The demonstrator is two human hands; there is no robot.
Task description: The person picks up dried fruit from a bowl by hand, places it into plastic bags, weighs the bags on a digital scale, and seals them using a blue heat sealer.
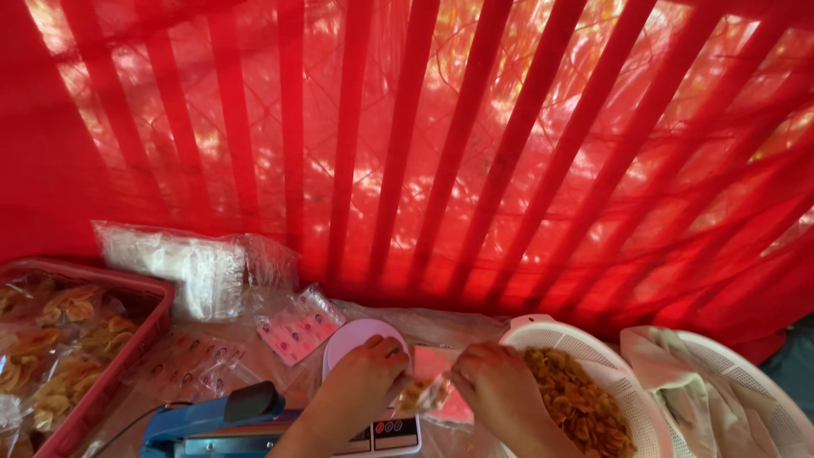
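Both hands (424,386) pinch a small clear bag (424,394) holding golden chips.

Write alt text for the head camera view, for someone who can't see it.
Two hands, left and right, hold a small clear bag of chips over a white scale. A white colander of chips sits at right, a red crate of filled bags at left, red sheeting behind.

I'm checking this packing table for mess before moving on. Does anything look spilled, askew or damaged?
Nothing looks spilled or damaged. The fried snacks sit inside the white colander, filled packets lie in the red crate, and both hands, left hand and right hand, hold a small bag over the scale. Only loose empty bags lie scattered.
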